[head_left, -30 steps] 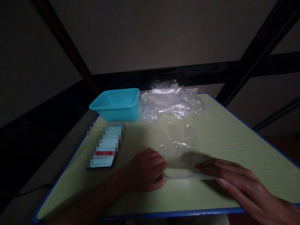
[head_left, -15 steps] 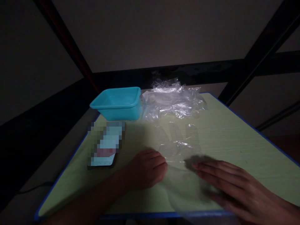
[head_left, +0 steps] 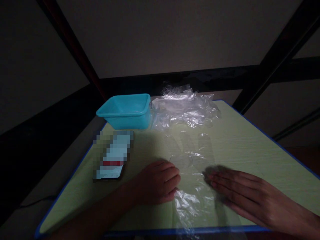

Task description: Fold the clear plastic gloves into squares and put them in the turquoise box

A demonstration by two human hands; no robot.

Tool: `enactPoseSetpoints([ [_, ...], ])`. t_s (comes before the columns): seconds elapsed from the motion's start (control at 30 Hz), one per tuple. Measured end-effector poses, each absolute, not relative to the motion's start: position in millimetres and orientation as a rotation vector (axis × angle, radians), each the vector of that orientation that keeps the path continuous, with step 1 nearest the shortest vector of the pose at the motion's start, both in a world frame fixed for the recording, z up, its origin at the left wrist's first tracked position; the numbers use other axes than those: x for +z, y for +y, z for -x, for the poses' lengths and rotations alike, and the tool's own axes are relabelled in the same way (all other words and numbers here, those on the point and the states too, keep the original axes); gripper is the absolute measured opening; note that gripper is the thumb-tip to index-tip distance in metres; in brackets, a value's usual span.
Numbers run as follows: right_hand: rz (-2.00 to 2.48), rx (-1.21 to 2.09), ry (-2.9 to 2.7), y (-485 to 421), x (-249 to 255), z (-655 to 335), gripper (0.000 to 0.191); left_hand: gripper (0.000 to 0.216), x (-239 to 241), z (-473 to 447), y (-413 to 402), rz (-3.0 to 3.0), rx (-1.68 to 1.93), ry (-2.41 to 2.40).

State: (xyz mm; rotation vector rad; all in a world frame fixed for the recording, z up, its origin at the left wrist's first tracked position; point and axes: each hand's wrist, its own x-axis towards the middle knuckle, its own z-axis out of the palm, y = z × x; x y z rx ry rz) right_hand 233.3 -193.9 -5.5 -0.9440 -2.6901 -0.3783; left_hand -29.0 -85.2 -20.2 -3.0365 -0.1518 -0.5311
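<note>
A clear disposable plastic glove (head_left: 188, 163) lies flat on the table in front of me, its fingers pointing away from me. Its crinkled cuff end reaches the near table edge. My left hand (head_left: 160, 181) is closed at the glove's left edge, fingers curled under; its fingertips are hidden. On the other side, my right hand (head_left: 250, 193) rests with its fingers stretched out and close together, their tips at the glove's right edge.
Beyond the glove lies a crumpled heap of clear plastic gloves (head_left: 185, 106). A turquoise plastic basket (head_left: 130, 121) stands at the back left. Nearer on the left is a phone (head_left: 116, 146) with a lit, pixelated screen. The pale table (head_left: 250, 146) has a blue rim.
The glove's near end was blurred and smooth; now it lies crinkled, with bright reflections. Both hands have stayed in almost the same place.
</note>
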Motion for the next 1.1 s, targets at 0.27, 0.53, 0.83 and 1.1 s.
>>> enactPoseSetpoints([
  [0.27,0.843,-0.409,-2.796,-192.1,-1.8,-236.1,0.044,0.013,-19.5,28.4,-83.3,3.021,-0.600,-0.136],
  [0.53,0.911,-0.301,-2.733,-193.8,-3.7,-235.5,0.049,0.016,-20.6,29.0,-84.4,3.080,-0.636,-0.156],
  [0.83,0.972,-0.130,-2.627,-192.6,-7.1,-236.3,0.045,0.014,-24.0,29.0,-82.1,3.288,-0.918,-0.270],
  [1.1,1.147,0.291,-2.378,-187.8,-9.5,-238.5,0.037,0.014,-24.0,27.4,-80.6,3.396,-1.066,-0.372],
])
